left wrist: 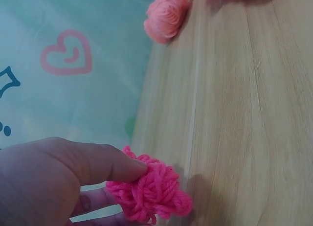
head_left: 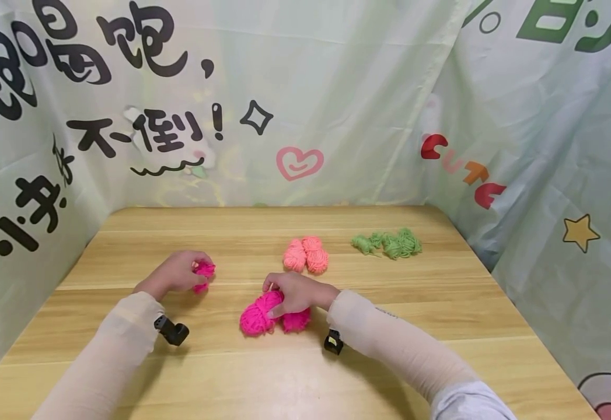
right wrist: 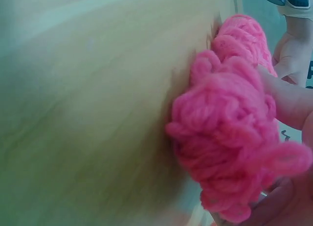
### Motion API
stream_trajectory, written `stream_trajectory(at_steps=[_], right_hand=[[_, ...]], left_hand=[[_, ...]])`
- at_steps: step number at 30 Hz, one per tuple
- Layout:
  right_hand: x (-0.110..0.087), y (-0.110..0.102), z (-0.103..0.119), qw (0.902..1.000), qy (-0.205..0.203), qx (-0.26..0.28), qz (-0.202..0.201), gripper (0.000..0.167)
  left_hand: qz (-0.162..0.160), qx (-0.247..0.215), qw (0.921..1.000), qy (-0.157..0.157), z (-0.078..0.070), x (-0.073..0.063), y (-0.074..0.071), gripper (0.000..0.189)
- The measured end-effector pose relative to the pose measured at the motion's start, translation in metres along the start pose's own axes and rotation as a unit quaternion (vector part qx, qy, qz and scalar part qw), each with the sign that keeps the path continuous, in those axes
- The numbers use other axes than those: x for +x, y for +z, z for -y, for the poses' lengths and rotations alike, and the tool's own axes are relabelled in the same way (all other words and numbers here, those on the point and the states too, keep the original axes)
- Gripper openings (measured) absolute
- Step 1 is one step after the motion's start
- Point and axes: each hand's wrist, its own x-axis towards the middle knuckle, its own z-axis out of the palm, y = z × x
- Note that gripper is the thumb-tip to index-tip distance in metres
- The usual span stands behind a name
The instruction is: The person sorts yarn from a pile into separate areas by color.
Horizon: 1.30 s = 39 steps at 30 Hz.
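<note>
My left hand (head_left: 183, 271) pinches a small bundle of hot pink yarn (left wrist: 151, 189) between thumb and fingers, at the left of the table. In the left wrist view the thumb presses on top of it. Toward the middle, my right hand (head_left: 296, 291) grips larger hot pink yarn balls (head_left: 257, 318), its thumb lying over them. The right wrist view shows that yarn (right wrist: 225, 123) close up, loopy and partly in front of the fingers. Just beyond the right hand sit coral pink yarn balls (head_left: 305, 255), untouched by either hand.
Green yarn balls (head_left: 389, 244) lie at the back right of the wooden table (head_left: 231, 379). A printed cloth (head_left: 337, 87) hangs behind and along both sides. Small black cameras (head_left: 171, 331) are strapped at the wrists.
</note>
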Motion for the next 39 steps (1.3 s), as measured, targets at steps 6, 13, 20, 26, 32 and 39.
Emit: stream_trajectory(at_steps=[6, 13, 20, 26, 32, 39], right_hand=[[0.003, -0.001, 0.004, 1.0000, -0.005, -0.002, 0.003, 0.041], [0.007, -0.002, 0.006, 0.9998, -0.017, 0.010, -0.009, 0.025], [0.011, -0.006, 0.011, 0.9977, -0.018, 0.051, -0.040, 0.028], [0.018, -0.009, 0.014, 0.9942, -0.007, 0.090, -0.057, 0.041], [0.024, -0.011, 0.016, 0.9905, 0.007, 0.117, -0.072, 0.040], [0.028, -0.012, 0.021, 0.9832, 0.026, 0.161, -0.082, 0.037]], left_hand=[[-0.001, 0.006, 1.0000, -0.005, 0.000, -0.002, -0.002, 0.022], [0.002, -0.002, 0.9999, -0.012, -0.002, -0.006, -0.005, 0.023], [0.005, -0.008, 0.9999, -0.007, 0.002, -0.008, -0.008, 0.023], [0.007, -0.010, 0.9999, -0.007, 0.005, -0.008, -0.011, 0.024], [0.001, -0.003, 1.0000, -0.003, 0.009, -0.007, -0.013, 0.023], [-0.005, 0.005, 0.9999, 0.008, 0.015, -0.006, -0.017, 0.021]])
